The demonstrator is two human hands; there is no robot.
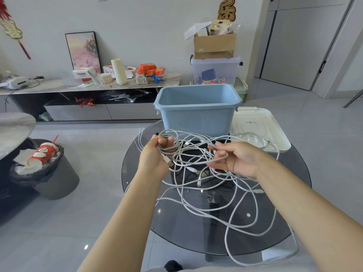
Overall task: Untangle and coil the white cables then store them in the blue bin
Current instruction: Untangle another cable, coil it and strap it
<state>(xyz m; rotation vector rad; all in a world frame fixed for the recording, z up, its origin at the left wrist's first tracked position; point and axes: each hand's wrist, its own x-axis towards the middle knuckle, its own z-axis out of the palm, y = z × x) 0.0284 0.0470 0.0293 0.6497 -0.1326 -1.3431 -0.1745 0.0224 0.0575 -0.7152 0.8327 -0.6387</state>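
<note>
white cables (198, 173) sprawl past table (294, 222) edge; blue bin (196, 112) behind

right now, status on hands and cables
Left hand gripping small coil. Right hand pinching one strand. White cables tangled on glass table. Blue bin open.

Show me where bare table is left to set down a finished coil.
Bare glass table lies along the left edge, beside the left hand, and on the near rim. The white cables crowd the middle and right. The blue bin and white lid fill the far side.
</note>
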